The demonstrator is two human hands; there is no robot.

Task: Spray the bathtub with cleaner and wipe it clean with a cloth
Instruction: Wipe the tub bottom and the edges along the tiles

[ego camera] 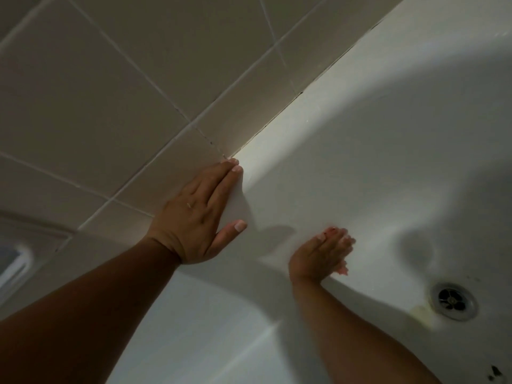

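White bathtub set against beige tiled wall. Left hand laid flat on bathtub rim where it meets the wall, grip wide, fingers straight. Right hand against bathtub inner slope, grip wide, fingers straight, blurred. Metal drain in bathtub floor.
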